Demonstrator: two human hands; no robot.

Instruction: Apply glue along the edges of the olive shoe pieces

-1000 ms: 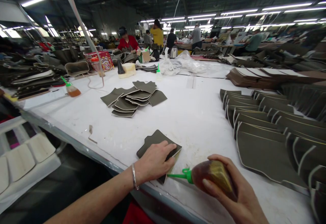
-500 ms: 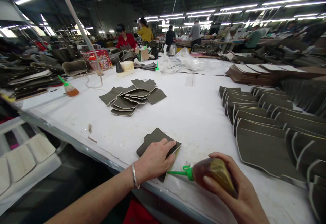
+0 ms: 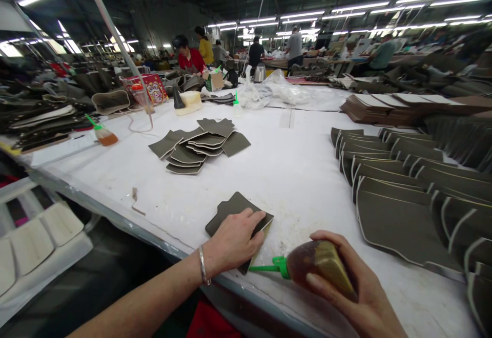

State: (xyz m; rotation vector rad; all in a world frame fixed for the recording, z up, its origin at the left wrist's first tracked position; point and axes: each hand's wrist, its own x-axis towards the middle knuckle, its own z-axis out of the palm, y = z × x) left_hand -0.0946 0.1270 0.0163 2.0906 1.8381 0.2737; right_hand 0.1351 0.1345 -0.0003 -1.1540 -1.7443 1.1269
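My left hand [image 3: 238, 238], with a silver bracelet at the wrist, holds a dark grey-green sheet piece [image 3: 232, 209] down on the table, its fingers bent over the piece. A yellowish strip shows along the piece's right edge. My right hand [image 3: 361, 281] is closed around a squeeze bottle [image 3: 317, 266] of brown-amber liquid, lying tilted sideways. Its green nozzle points left, and the tip is at the near lower corner of the piece, close to my left thumb. Whether liquid is coming out cannot be seen.
A loose pile of similar pieces [image 3: 200, 146] lies ahead on the white table [image 3: 292, 174]. Rows of overlapping larger pieces [image 3: 400, 220] cover the right side. Another green-tipped bottle [image 3: 105, 134] stands at the left, near a thin pole [image 3: 115, 36]. Several people are farther back.
The bottle in my right hand has moved slightly left and down, its nozzle tip sliding along the piece's edge toward the near corner. My left hand stays on the piece.
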